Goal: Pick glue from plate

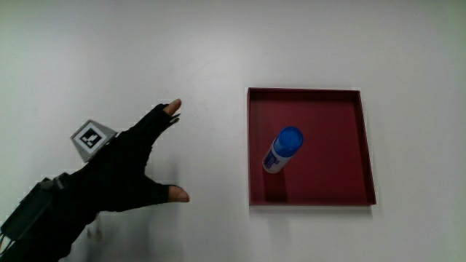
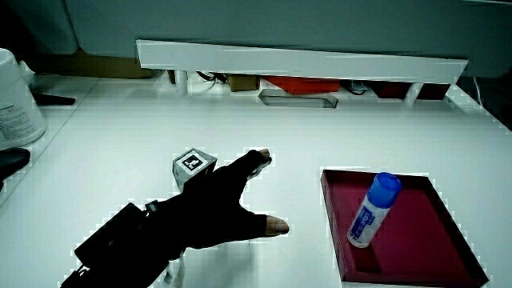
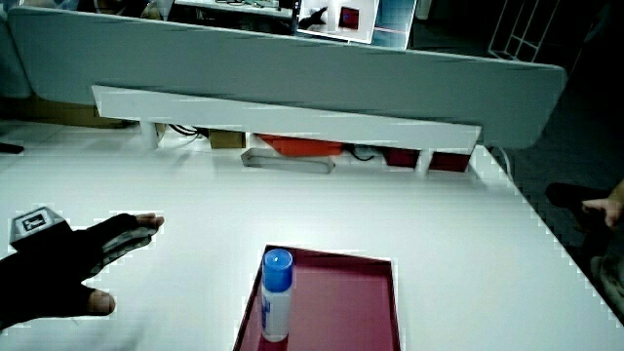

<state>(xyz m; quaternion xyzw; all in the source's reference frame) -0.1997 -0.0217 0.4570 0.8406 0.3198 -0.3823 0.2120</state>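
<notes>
A glue stick with a white body and blue cap lies on its side in a square dark red plate. Both side views show the glue stick in the plate. The hand in the black glove lies flat over the bare white table beside the plate, a short gap away from its rim. Its fingers are spread and hold nothing. The patterned cube sits on the back of the hand. The hand shows in both side views too.
A low white partition runs along the table's edge farthest from the person, with a grey tray and red items under it. A white container stands at the table's edge in a side view.
</notes>
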